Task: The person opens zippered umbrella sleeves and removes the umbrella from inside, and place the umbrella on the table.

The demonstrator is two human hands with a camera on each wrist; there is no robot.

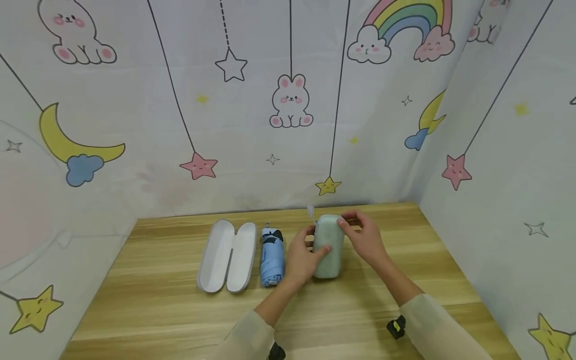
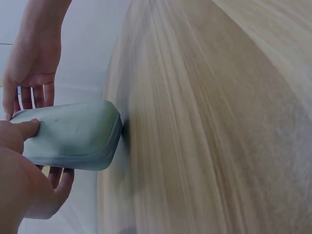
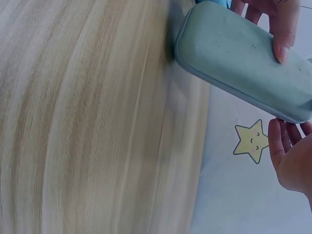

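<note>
A pale green zip case (image 1: 330, 250) with rounded corners and a light strap (image 1: 311, 213) at its top left is held tilted up at the right part of the table. My left hand (image 1: 303, 255) grips it from the left, thumb across the front and fingers behind. At the upper right corner, my right hand (image 1: 364, 237) pinches the case, thumb in front. The left wrist view shows the lower end of the case (image 2: 78, 131) close to the wood. A seam runs round its side in the right wrist view.
Left of the hands lies a folded blue umbrella (image 1: 272, 260). Beside it, a white hard glasses case (image 1: 218, 255) lies open, showing its white inside. The wooden table (image 1: 157, 310) meets a patterned cloth wall (image 1: 252, 190) at the back and another at the right.
</note>
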